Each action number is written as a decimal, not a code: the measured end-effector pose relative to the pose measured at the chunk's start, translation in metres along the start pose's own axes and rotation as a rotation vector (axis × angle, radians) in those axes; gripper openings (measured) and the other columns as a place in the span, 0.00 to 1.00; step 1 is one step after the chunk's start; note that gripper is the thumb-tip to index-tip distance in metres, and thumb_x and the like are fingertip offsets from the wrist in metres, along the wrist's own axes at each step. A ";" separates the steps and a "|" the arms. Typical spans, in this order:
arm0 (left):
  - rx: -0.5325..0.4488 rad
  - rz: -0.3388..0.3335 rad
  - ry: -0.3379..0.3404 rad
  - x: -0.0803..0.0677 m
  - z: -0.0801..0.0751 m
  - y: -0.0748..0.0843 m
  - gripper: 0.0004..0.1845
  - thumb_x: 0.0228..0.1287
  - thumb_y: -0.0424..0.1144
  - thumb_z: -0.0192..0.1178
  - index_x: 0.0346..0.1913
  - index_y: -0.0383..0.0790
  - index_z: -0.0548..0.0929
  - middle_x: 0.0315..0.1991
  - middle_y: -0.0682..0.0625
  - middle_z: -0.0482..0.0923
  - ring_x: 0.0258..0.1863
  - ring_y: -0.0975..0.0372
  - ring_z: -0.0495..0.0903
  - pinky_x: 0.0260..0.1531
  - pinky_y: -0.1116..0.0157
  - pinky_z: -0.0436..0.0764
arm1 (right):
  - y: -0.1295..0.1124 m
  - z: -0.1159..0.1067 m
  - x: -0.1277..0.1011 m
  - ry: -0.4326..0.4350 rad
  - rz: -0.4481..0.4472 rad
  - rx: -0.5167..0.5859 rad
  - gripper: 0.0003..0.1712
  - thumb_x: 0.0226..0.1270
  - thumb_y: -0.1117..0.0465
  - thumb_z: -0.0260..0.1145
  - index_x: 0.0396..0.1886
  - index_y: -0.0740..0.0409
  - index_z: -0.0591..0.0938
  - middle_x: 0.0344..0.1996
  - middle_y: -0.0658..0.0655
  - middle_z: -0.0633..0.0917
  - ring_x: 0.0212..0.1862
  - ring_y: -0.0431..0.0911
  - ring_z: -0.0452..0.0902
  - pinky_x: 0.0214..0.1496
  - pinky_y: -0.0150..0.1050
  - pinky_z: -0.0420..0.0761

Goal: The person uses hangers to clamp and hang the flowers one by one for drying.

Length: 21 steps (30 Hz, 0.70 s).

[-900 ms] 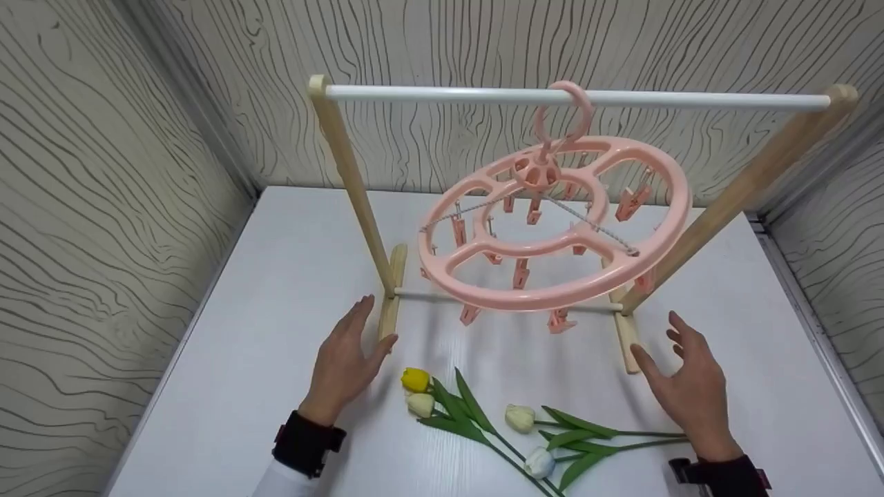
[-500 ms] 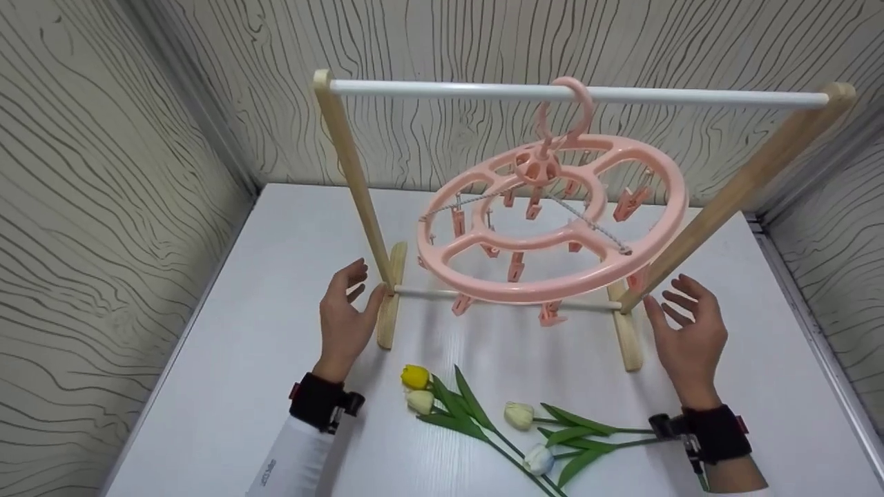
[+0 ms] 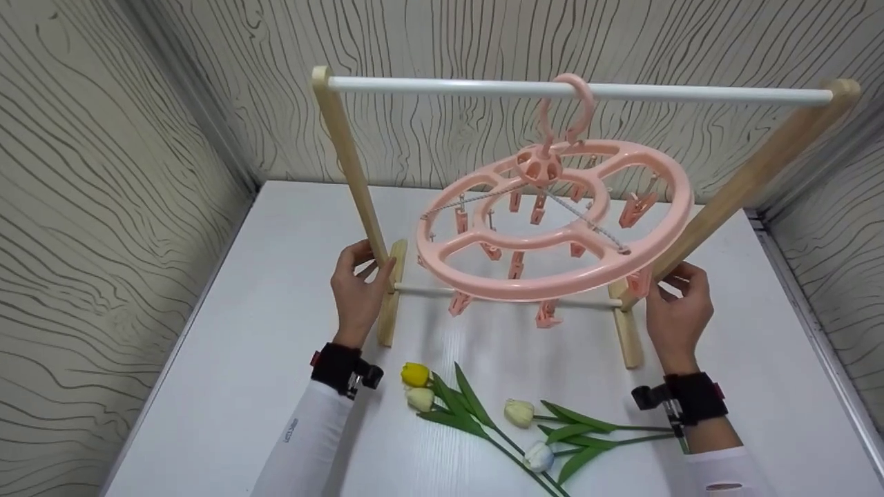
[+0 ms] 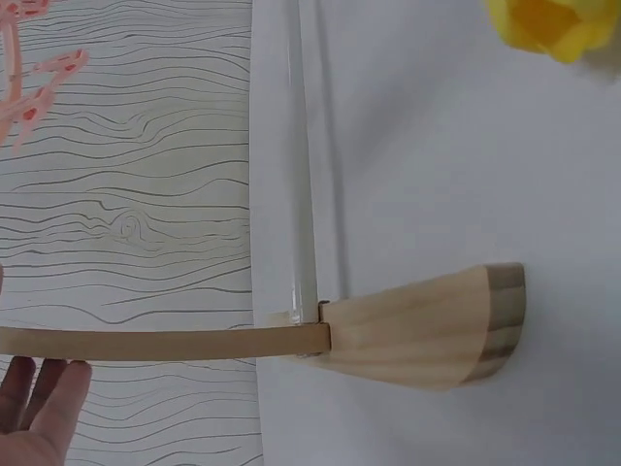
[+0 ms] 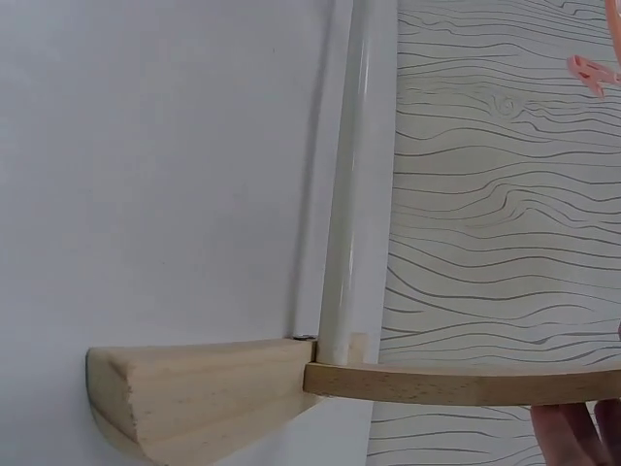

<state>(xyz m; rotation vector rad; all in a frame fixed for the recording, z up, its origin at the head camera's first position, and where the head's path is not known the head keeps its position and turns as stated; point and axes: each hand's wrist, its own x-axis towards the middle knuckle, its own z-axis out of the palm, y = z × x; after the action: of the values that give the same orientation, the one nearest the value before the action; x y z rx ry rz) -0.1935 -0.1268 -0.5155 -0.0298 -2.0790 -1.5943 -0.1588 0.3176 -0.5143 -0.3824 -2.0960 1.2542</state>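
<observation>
Down at both ends of the wooden drying rack [image 3: 359, 179], standing crosswise mid-surface, I've got my left hand [image 3: 357, 293] curled round the left upright and my right hand [image 3: 678, 310] round the right one, so its long bar runs left-right between my grips.

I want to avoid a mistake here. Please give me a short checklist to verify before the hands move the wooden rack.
1. Left hand grips the left post: ok.
2. Right hand grips the right post: ok.
3. Pink clip hanger hooked over the white bar: ok.
4. Hanger hangs level: not ok, it is tilted.
5. Tulips lie apart from the rack feet: ok.
6. Grip is firm: cannot tell.
</observation>
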 end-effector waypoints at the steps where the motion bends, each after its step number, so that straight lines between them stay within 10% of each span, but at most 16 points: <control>1: -0.002 -0.006 0.015 0.001 0.001 0.000 0.20 0.65 0.33 0.74 0.57 0.33 0.81 0.50 0.40 0.84 0.53 0.52 0.86 0.54 0.58 0.91 | 0.000 0.001 0.001 0.001 0.003 -0.003 0.23 0.71 0.61 0.72 0.59 0.68 0.78 0.42 0.31 0.76 0.45 0.27 0.79 0.46 0.13 0.80; 21: -0.025 0.033 0.040 0.004 0.000 -0.001 0.07 0.65 0.26 0.70 0.44 0.30 0.84 0.42 0.38 0.85 0.46 0.53 0.86 0.46 0.65 0.92 | -0.003 -0.007 0.002 -0.039 -0.035 -0.066 0.19 0.72 0.61 0.70 0.52 0.71 0.77 0.39 0.31 0.75 0.42 0.26 0.77 0.41 0.13 0.77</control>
<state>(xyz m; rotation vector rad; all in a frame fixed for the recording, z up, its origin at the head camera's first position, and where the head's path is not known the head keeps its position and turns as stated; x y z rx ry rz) -0.1971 -0.1284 -0.5151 -0.0410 -2.0182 -1.5882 -0.1556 0.3221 -0.5088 -0.3513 -2.1718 1.1841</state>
